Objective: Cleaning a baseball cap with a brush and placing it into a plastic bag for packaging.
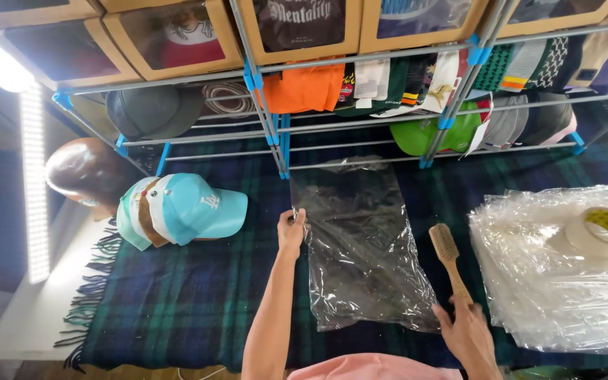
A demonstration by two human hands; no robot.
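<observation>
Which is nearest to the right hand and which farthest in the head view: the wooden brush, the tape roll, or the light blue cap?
From the right hand:
1. Wooden brush, its handle in that hand.
2. Tape roll, up to the right on the stack of plastic bags.
3. Light blue cap, far left, beyond the left hand.

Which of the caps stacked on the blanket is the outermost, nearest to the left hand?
The light blue cap, with a white front emblem; the others nest behind it, farther from the left hand.
</observation>
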